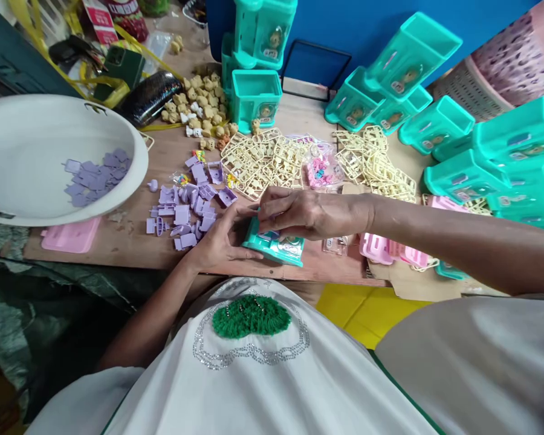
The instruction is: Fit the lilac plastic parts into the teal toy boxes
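A teal plastic toy housing (276,249) lies tilted at the table's front edge. Round its left end my left hand (224,238) is closed, thumb along the near side. My right hand (310,212) reaches across from the right, its fingers bent down onto the housing. Beneath those fingers shows a bit of purple plastic, mostly hidden. Loose purple plastic parts (181,214) are heaped just left of my left hand. Beyond my hands lie cream plastic frames (263,160) and a bag of pink pieces (321,172).
Several teal housings stand stacked at the back (256,99) and right (465,175). A white basin (22,151) with flat purple pieces (100,175) sits at left. Small beige animal figures (204,99) are piled behind. Pink parts (376,248) lie right, a pink plate (70,235) under the basin.
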### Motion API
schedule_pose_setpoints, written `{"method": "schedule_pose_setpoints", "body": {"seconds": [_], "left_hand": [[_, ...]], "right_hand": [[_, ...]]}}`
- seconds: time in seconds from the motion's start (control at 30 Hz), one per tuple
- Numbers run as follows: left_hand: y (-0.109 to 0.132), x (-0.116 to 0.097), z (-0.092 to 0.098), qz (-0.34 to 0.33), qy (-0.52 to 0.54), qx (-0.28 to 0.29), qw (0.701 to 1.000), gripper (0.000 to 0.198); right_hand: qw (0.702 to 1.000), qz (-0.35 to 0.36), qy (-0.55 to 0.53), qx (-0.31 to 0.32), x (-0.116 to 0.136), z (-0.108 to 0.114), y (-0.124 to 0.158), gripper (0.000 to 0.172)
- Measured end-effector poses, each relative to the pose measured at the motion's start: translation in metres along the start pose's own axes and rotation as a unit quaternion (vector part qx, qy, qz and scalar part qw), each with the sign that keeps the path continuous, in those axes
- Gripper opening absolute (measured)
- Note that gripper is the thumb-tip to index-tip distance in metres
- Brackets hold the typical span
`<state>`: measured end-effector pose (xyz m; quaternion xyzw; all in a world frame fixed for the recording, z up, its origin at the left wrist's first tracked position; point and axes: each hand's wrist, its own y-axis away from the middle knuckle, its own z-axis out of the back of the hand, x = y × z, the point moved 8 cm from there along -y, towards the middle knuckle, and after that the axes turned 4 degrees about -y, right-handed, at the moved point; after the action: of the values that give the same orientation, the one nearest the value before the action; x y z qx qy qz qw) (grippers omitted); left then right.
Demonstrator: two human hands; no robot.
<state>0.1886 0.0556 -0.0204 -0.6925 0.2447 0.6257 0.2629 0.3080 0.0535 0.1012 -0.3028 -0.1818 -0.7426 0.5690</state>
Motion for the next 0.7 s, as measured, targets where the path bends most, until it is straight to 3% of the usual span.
{"method": "schedule_pose_setpoints", "body": {"seconds": [0.13,0.3,0.5,0.7], "left_hand": [[0.002,-0.001,0.002,0.005,-0.021,-0.006,1.0,0.079],[0.002,0.002,0.005,0.01,-0.03,-0.016,0.999,0.081],[-0.001,-0.006,0.004,-0.02,-0.056,-0.025,0.998,0.076],[-0.003,-0.008,0.004,0.007,-0.064,-0.027,0.998,0.077]], "right_hand": [[0.999,-0.002,-0.009,0.039,0.002,0.0,-0.006,0.04],[1.0,0.009,-0.017,0.024,0.003,-0.001,-0.003,0.039],[0.997,0.018,-0.055,0.049,0.004,-0.001,-0.002,0.035],[0.995,0.026,-0.062,0.067,0.004,0.001,-0.015,0.034]]}}
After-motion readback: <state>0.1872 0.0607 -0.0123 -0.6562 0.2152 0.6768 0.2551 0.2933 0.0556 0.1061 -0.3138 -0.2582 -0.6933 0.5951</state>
